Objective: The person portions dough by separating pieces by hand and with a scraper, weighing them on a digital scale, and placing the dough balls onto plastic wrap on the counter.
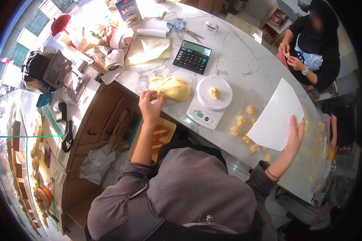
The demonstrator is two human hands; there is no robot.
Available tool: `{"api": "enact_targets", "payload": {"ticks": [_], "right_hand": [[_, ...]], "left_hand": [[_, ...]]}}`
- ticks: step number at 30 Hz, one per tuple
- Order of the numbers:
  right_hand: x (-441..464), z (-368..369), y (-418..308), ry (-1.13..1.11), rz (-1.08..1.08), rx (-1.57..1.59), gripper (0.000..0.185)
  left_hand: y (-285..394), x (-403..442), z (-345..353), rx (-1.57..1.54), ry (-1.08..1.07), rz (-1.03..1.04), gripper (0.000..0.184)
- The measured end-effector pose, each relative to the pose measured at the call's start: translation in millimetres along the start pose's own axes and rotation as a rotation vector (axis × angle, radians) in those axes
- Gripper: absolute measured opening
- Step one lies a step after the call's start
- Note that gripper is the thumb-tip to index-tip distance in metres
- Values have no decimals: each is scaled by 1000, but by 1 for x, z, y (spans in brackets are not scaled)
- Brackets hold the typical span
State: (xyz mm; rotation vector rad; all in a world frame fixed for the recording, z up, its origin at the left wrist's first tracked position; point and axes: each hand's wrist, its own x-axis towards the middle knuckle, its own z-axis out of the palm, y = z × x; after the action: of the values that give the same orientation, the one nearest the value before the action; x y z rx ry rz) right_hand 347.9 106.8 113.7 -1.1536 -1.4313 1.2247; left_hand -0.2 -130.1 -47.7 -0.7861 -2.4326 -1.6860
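Observation:
My left hand (150,105) is at the near left end of a large lump of yellow dough (173,89), its fingers pinched on the dough's edge. In my right hand (294,134) is a stiff-looking white sheet (276,118), gripped at its near right edge and hiding part of the table. Between my hands stands a white kitchen scale (207,114) with a small piece of dough (214,93) on its round plate. Several small dough pieces (241,120) lie to the right of the scale, some close to the sheet.
A black calculator (192,56), scissors (185,28), papers (149,50) and a milk box (128,13) are at the back of the marble table (237,52). Another person (317,44) sits at the far right, handling a small piece. A tray (163,134) is below the table's edge.

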Motion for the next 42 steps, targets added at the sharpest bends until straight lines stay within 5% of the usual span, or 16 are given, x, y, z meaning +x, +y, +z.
{"api": "enact_targets", "payload": {"ticks": [8, 15, 23, 28, 32, 42], "right_hand": [[-2, -7, 0, 49, 5, -22, 46], [1, -3, 5, 20, 41, 58, 47], [0, 15, 2, -15, 52, 78, 43], [4, 71, 10, -285, -253, -284, 44], [0, 112, 0, -413, -295, -511, 46], [-27, 187, -6, -647, -380, -408, 43]], "left_hand": [[21, 10, -4, -253, 5, -49, 12], [56, 27, -3, -746, -271, -274, 22], [103, 31, 53, -498, -462, 40, 23], [95, 25, 87, -402, -583, 198, 21], [90, 22, 90, -285, -648, 240, 24], [19, 23, -3, -315, -204, -209, 21]]}}
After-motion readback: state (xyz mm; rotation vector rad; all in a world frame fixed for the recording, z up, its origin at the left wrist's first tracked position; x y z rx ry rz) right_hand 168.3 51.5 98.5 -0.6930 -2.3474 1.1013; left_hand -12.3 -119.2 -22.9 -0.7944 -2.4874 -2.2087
